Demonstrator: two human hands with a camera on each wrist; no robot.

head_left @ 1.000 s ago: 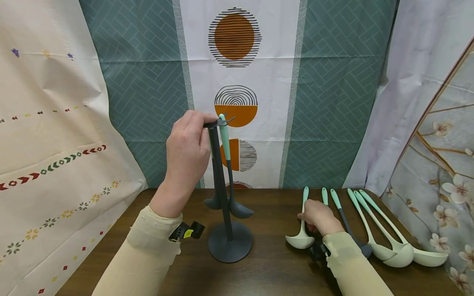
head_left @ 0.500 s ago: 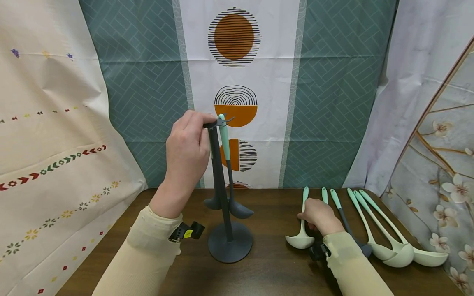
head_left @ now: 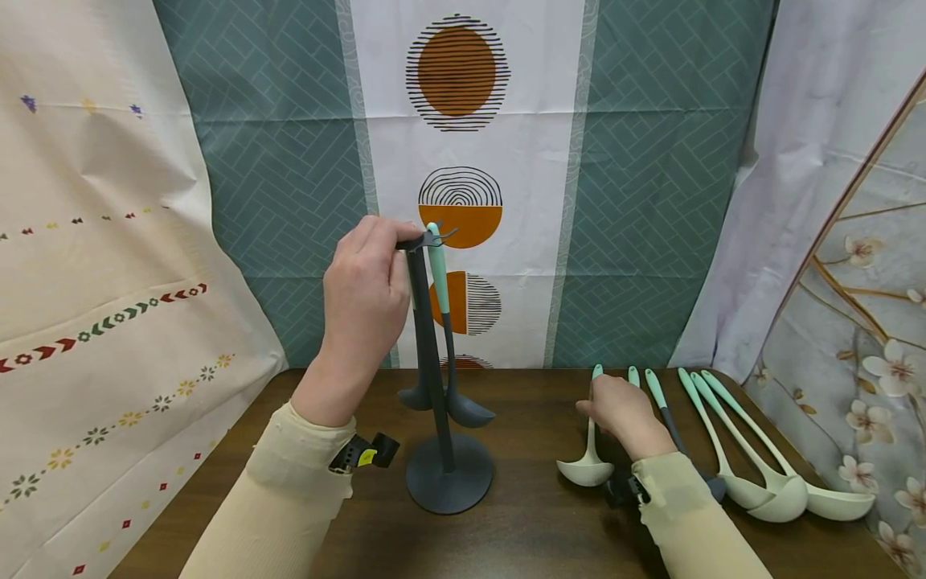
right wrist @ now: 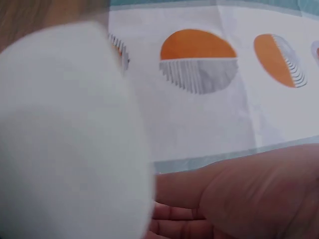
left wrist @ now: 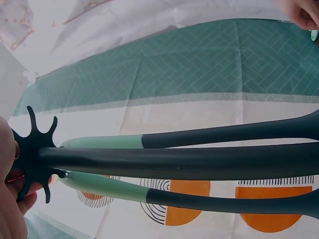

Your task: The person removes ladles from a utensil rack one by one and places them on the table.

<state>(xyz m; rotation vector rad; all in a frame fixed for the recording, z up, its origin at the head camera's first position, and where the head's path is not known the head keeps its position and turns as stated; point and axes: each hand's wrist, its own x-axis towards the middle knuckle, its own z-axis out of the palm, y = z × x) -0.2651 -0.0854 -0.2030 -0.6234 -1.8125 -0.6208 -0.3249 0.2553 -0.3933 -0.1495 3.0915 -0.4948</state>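
Note:
My left hand point(head_left: 367, 281) grips the hooked top of a dark utensil stand point(head_left: 437, 386). In the left wrist view its fingers wrap the hook disc point(left wrist: 29, 159). Two ladles with mint handles and dark lower parts hang there, a front ladle point(head_left: 470, 412) and another ladle point(head_left: 414, 397) partly behind the post. On the right, my right hand point(head_left: 624, 412) holds the handle of a pale ladle point(head_left: 584, 473) lying on the table. Its fingers are mostly hidden from above. The pale bowl point(right wrist: 75, 139) fills the left of the right wrist view, blurred.
Right of that hand lie a dark ladle point(head_left: 657, 390) with a mint handle and several pale ladles point(head_left: 784, 503), some overlapping. One mint handle point(head_left: 634, 376) shows behind the hand. The brown table point(head_left: 528, 531) meets patterned cloths at the back and sides.
My right hand has shifted slightly up along the pale ladle's handle, covering more of its upper part. The ladle's bowl has hardly moved. My left hand and the stand stay in place.

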